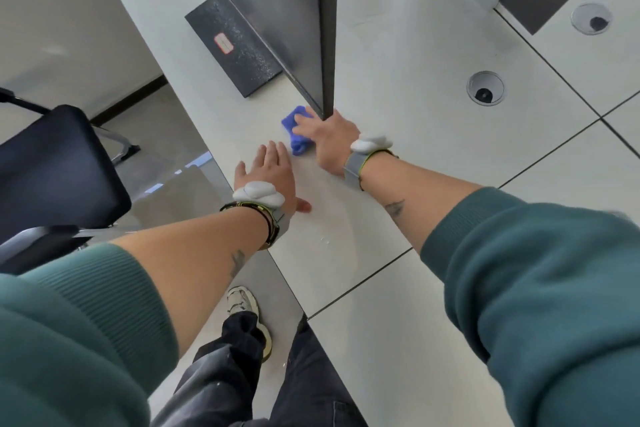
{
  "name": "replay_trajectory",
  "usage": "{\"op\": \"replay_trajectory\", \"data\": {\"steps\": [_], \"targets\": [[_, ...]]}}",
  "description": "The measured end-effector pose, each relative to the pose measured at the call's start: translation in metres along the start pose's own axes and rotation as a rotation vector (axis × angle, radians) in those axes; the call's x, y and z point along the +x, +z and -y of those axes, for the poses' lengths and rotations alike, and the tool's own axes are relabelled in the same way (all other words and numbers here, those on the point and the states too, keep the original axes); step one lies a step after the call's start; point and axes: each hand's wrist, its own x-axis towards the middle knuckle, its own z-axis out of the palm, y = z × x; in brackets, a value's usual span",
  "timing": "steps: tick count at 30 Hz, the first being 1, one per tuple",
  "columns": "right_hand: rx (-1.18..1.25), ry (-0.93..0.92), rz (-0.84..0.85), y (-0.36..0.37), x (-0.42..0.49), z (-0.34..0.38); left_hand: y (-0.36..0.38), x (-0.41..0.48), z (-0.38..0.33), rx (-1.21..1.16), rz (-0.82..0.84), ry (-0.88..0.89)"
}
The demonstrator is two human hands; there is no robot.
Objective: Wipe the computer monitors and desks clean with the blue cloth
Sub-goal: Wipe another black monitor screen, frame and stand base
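Pale desk, blue cloth partly hidden

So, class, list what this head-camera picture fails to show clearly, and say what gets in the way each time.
1. Blue cloth: head view, mostly covered by the right hand.
2. Monitor: head view, far part cut off by the frame's upper edge.
3. Red sticker on the black base: head view, print too small to read.

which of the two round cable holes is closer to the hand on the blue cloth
The lower round grey cable hole shares a desk panel with the right hand; the other hole lies beyond the seam.
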Motion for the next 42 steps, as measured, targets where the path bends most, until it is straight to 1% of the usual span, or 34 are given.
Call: {"op": "replay_trajectory", "data": {"steps": [1,2,3,4,5,6,7,9,11,12,14,15,17,18,20,21,22,24,26,27,28,29,31,32,34,35,36,37,38,40,41,42], "targets": [[-0.082,-0.085,0.075,0.003,-0.006,0.004,0.002,-0.005,0.002,0.002,-0.032,0.025],[-0.085,-0.152,0.103,0.004,-0.012,0.003,0.005,-0.011,0.003,-0.001,-0.069,0.058],[-0.016,-0.192,0.083,0.002,-0.018,0.001,0.007,-0.013,0.004,-0.002,-0.104,0.103],[0.046,-0.237,-0.01,0.0,-0.022,-0.002,0.009,-0.017,0.007,-0.014,-0.126,0.142],[0.158,-0.204,-0.13,-0.002,-0.029,-0.007,0.012,-0.019,0.009,-0.023,-0.13,0.176],[0.285,-0.096,-0.281,-0.007,-0.034,-0.02,0.012,-0.019,0.012,-0.027,-0.123,0.197],[0.299,0.055,-0.382,-0.011,-0.039,-0.038,0.014,-0.019,0.015,-0.03,-0.113,0.207],[0.186,0.355,-0.368,-0.019,-0.051,-0.062,0.02,-0.018,0.021,-0.05,-0.112,0.219],[0.187,0.465,-0.304,-0.013,-0.056,-0.064,0.023,-0.018,0.023,-0.075,-0.102,0.235],[0.204,0.449,-0.263,-0.008,-0.056,-0.055,0.022,-0.019,0.024,-0.085,-0.086,0.238],[0.227,0.314,-0.102,0.005,-0.052,-0.024,0.016,-0.021,0.024,-0.088,-0.043,0.238],[0.243,0.248,-0.087,0.011,-0.05,-0.009,0.01,-0.025,0.024,-0.071,-0.026,0.241],[0.299,0.142,-0.134,0.021,-0.052,0.014,0.002,-0.031,0.024,-0.051,-0.015,0.253],[0.286,0.101,-0.115,0.024,-0.056,0.022,-0.003,-0.033,0.024,-0.054,-0.019,0.258],[0.193,0.066,-0.006,0.02,-0.071,0.031,-0.006,-0.036,0.027,-0.05,-0.042,0.262],[0.189,0.042,-0.048,0.018,-0.073,0.033,-0.008,-0.038,0.031,-0.035,-0.049,0.266],[0.205,0.026,-0.127,0.019,-0.076,0.031,-0.008,-0.039,0.032,-0.019,-0.048,0.264],[0.209,0.069,-0.318,0.014,-0.063,0.024,-0.015,-0.038,0.047,0.001,-0.049,0.254],[0.214,0.167,-0.412,0.001,-0.04,0.023,-0.019,-0.033,0.054,0.004,-0.039,0.245],[0.266,0.27,-0.429,-0.006,-0.027,0.027,-0.021,-0.03,0.058,0.018,-0.034,0.247],[0.334,0.332,-0.376,-0.005,-0.014,0.031,-0.021,-0.026,0.061,0.024,-0.039,0.257],[0.323,0.348,-0.324,-0.003,-0.002,0.034,-0.023,-0.022,0.066,0.04,-0.042,0.265],[0.175,0.188,-0.184,0.007,0.007,0.036,-0.027,-0.018,0.07,0.064,-0.04,0.295],[0.062,0.12,-0.227,0.023,0.012,0.037,-0.029,-0.015,0.08,0.074,-0.021,0.318],[-0.024,0.024,-0.129,0.035,-0.004,0.033,-0.033,-0.009,0.087,0.091,-0.02,0.368],[-0.053,0.018,-0.071,0.031,-0.01,0.04,-0.038,0.0,0.097,0.097,-0.031,0.398],[-0.088,0.012,-0.084,0.032,-0.014,0.045,-0.041,0.009,0.105,0.098,-0.042,0.435],[-0.064,0.037,-0.098,0.027,-0.009,0.047,-0.047,0.021,0.112,0.108,-0.056,0.479],[-0.008,0.071,-0.153,0.022,-0.006,0.046,-0.046,0.022,0.11,0.115,-0.062,0.492],[0.048,0.333,-0.247,0.011,0.036,0.058,-0.057,0.049,0.12,0.156,-0.105,0.604],[0.062,0.458,-0.248,0.007,0.056,0.063,-0.063,0.062,0.123,0.178,-0.109,0.653],[0.059,0.503,-0.245,0.007,0.067,0.067,-0.064,0.064,0.123,0.187,-0.084,0.64]]}}
